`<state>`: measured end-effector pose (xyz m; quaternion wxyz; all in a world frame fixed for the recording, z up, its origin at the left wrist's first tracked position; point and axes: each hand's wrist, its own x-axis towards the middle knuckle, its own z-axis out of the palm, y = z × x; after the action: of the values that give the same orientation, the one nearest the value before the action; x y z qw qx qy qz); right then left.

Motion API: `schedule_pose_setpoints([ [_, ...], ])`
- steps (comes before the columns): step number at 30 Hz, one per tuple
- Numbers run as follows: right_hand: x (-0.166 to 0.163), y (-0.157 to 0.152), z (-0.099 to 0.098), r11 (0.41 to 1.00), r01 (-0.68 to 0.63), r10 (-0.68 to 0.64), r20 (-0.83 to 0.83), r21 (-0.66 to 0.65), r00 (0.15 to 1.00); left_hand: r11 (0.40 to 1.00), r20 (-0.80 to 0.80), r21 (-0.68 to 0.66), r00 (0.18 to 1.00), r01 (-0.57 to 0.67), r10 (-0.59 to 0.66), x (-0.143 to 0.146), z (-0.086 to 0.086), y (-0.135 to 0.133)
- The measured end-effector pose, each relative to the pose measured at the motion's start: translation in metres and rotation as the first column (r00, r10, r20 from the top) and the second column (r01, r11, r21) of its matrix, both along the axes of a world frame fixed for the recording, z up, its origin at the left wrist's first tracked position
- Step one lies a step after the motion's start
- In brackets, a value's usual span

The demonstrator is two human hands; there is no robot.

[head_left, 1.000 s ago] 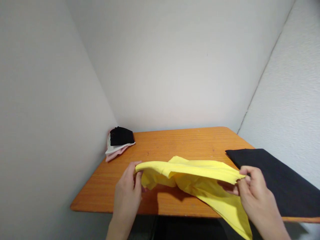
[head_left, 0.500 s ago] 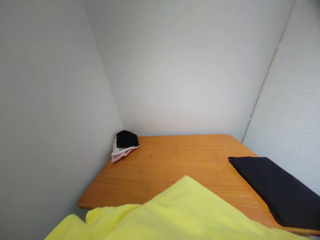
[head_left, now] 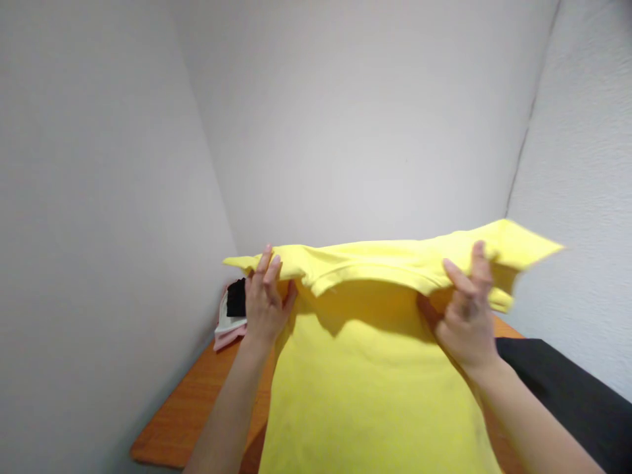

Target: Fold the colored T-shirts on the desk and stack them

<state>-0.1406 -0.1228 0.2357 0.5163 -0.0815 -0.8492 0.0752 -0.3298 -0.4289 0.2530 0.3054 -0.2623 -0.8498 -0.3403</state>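
A yellow T-shirt (head_left: 365, 368) is held up over the orange wooden table (head_left: 197, 408), its body hanging down toward me and covering most of the tabletop. My left hand (head_left: 265, 303) grips the shirt's upper edge on the left, fingers closed over the cloth. My right hand (head_left: 467, 309) pinches the upper edge on the right, near a sleeve that sticks out to the right. Both hands are raised above the table's far half.
A small folded pile of black, white and pink cloth (head_left: 232, 313) lies at the table's far left corner against the wall. A black cloth (head_left: 567, 395) lies flat on the right side. White walls close in on the left, back and right.
Both hands have lifted the yellow shirt from a bunched bundle low near the front edge up and forward, spreading it out; half a second ago the cloth filled the bottom of the view.
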Motion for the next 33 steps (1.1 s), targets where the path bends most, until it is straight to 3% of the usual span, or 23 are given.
schedule_pose_setpoints([
  [3, -0.038, 0.007, -0.028, 0.999, 0.032, -0.022, 0.237, -0.039, 0.971, 0.988, -0.027, -0.109, 0.994, 0.107, -0.11, -0.034, -0.041, 0.02],
  [6, -0.046, 0.013, -0.09, 0.996, 0.027, 0.021, 0.509, -0.086, 0.861, 0.957, 0.164, -0.253, 0.981, 0.141, -0.102, -0.046, -0.098, 0.022],
  [10, -0.02, 0.011, -0.173, 0.995, 0.004, 0.07, 0.715, -0.102, 0.696, 0.866, 0.364, -0.405, 0.921, 0.294, -0.142, -0.023, -0.159, 0.006],
  [13, 0.007, 0.004, -0.207, 0.991, -0.026, 0.12, 0.779, -0.132, 0.615, 0.76, 0.518, -0.512, 0.849, 0.401, -0.099, 0.0, -0.179, -0.006],
  [17, 0.03, 0.004, -0.215, 0.996, -0.038, 0.091, 0.786, -0.086, 0.611, 0.68, 0.587, -0.575, 0.808, 0.454, -0.043, 0.014, -0.187, -0.012],
  [21, 0.02, 0.022, -0.196, 1.0, -0.021, 0.017, 0.771, -0.005, 0.637, 0.655, 0.526, -0.607, 0.845, 0.451, -0.094, 0.0, -0.187, -0.006],
  [25, -0.037, 0.055, -0.171, 0.999, 0.031, -0.002, 0.749, -0.024, 0.662, 0.663, 0.402, -0.687, 0.916, 0.298, 0.005, -0.038, -0.187, 0.018],
  [27, -0.072, 0.07, -0.169, 0.997, 0.04, 0.024, 0.77, -0.064, 0.637, 0.663, 0.384, -0.71, 0.92, 0.238, 0.081, -0.06, -0.191, 0.032],
  [33, -0.137, 0.089, -0.205, 0.982, 0.132, 0.047, 0.859, -0.132, 0.51, 0.69, 0.389, -0.705, 0.903, 0.166, 0.181, -0.107, -0.215, 0.066],
])
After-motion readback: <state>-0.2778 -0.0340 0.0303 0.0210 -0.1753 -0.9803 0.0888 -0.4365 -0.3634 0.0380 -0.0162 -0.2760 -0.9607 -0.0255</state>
